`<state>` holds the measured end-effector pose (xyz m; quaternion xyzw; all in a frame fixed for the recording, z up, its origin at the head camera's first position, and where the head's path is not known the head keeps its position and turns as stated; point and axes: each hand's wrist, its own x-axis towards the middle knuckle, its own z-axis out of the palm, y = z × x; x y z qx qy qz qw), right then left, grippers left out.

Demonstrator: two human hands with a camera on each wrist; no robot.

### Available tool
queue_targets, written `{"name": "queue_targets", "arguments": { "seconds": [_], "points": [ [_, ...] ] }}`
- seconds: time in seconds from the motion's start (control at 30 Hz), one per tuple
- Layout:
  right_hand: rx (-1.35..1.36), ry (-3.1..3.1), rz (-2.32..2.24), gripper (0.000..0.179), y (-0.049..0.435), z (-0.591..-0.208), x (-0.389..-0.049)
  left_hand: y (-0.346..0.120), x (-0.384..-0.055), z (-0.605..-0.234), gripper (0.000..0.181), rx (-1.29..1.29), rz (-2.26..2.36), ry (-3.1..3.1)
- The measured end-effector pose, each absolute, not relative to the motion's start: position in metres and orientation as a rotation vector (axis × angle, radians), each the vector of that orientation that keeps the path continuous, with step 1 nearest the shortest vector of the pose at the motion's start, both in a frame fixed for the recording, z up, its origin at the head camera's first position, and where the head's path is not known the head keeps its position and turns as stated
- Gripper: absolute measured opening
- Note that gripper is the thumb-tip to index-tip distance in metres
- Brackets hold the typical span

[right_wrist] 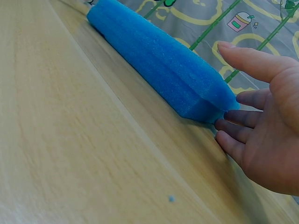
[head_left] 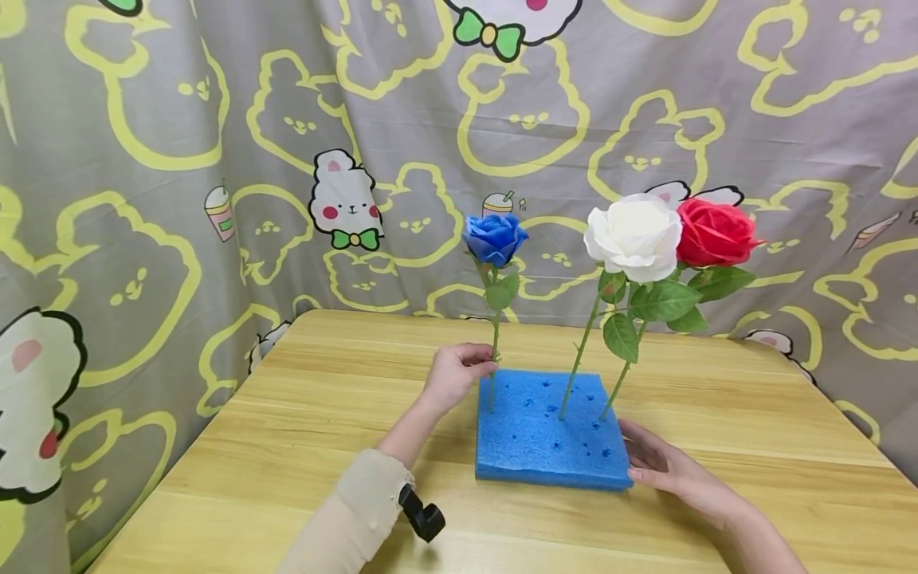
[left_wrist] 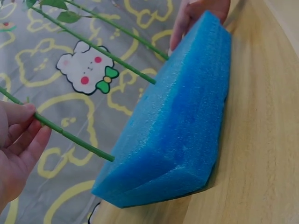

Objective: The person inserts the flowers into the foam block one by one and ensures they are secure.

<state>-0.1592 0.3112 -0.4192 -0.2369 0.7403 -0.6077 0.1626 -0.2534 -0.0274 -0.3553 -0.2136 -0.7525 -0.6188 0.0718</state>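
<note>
In the head view my left hand (head_left: pixel 459 373) pinches the green stem of a blue rose (head_left: pixel 495 239) between thumb and fingers. The foot of that stem meets a blue foam block (head_left: pixel 552 466) near its left edge. A white rose (head_left: pixel 634 237) and a red rose (head_left: pixel 717 231) stand in the block further right, their stems leaning rightward. My right hand (head_left: pixel 670 470) is at the block's right side, fingers extended. The right wrist view shows its fingertips (right_wrist: pixel 229 116) against the end of the foam.
The block lies on a wooden table (head_left: pixel 301 446) with several small holes in its top. A grey curtain (head_left: pixel 416 119) with yellow bear outlines hangs behind. A black strap mount (head_left: pixel 423 514) sits on the left wrist. A tiny blue crumb (right_wrist: pixel 171 199) lies on the wood.
</note>
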Motion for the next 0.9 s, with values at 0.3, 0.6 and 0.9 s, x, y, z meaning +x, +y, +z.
{"name": "queue_targets", "arguments": {
  "seconds": [0.3,0.6,0.9],
  "points": [
    [-0.701,2.115,-1.744,0.065,0.311,-0.42,-0.159,-0.025,-0.251,-0.359,0.014,-0.693,-1.765,-2.282],
    [-0.698,2.118,-1.746,0.064,0.312,-0.42,-0.159,-0.024,-0.25,-0.365,0.014,-0.713,-1.73,-2.29],
    [-0.715,2.115,-1.755,0.064,0.311,-0.42,-0.159,-0.024,-0.25,-0.37,0.013,-0.74,-1.674,-2.31]
  ]
}}
